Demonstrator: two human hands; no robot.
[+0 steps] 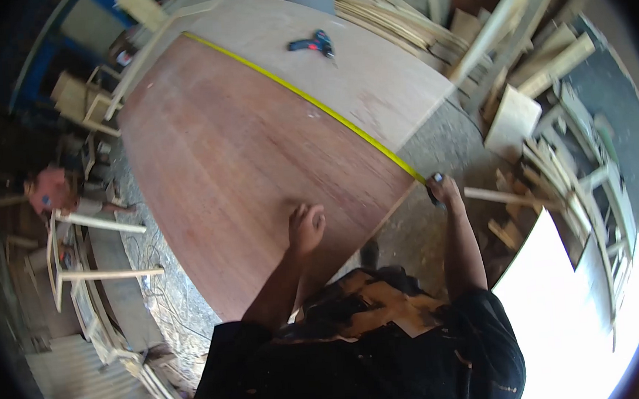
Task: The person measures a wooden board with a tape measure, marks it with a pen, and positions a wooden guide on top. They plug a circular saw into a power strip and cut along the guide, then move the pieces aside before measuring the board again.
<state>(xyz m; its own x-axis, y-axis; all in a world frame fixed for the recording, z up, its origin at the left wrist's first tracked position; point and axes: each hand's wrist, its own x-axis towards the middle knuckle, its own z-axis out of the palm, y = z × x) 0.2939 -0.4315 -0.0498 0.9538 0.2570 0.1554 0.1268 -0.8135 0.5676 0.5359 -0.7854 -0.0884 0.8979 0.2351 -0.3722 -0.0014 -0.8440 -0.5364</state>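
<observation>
My right hand (449, 192) is wrapped round the case of a tape measure (435, 182) just off the near right corner of a reddish-brown wooden sheet (242, 153). From it the yellow tape blade (305, 95) runs out along the sheet's right edge to the far corner. Over the near part of the sheet, my left hand (306, 226) is closed with its fingers curled; whether anything is in them is hidden. A dark cordless drill (315, 45) lies on a paler sheet (377, 69) beyond the tape.
Stacked wooden strips (365, 7) line the back. Offcuts and planks (548, 72) lean at the right, above a bright white sheet (549, 302). Wooden frames (106, 274) stand at the left, near cables on the concrete floor (170, 291).
</observation>
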